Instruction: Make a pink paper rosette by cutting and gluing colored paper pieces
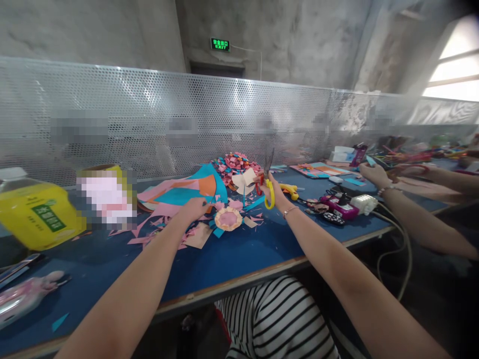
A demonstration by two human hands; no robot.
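Note:
My right hand [272, 188] is closed around scissors [269, 192] with yellow and red handles, their blades pointing up. By its fingertips is a cream paper flower shape [244, 181]; I cannot tell whether they touch it. Low over the colored paper, my left hand [195, 208] has its fingers drawn together, and what they hold is too small to make out. Just right of it lies a round paper flower [228, 219] with a pink middle and a cream ruffled edge. Sheets of blue, orange and pink paper [183, 192] lie behind the left hand.
A heap of paper pieces [235, 167] sits by the perforated metal screen [149, 114]. Yellow bottle [41, 214] stands left. A yellow glue gun [289, 191] and a purple-white power strip [346, 205] with cables lie right, near a co-worker's hand [375, 175].

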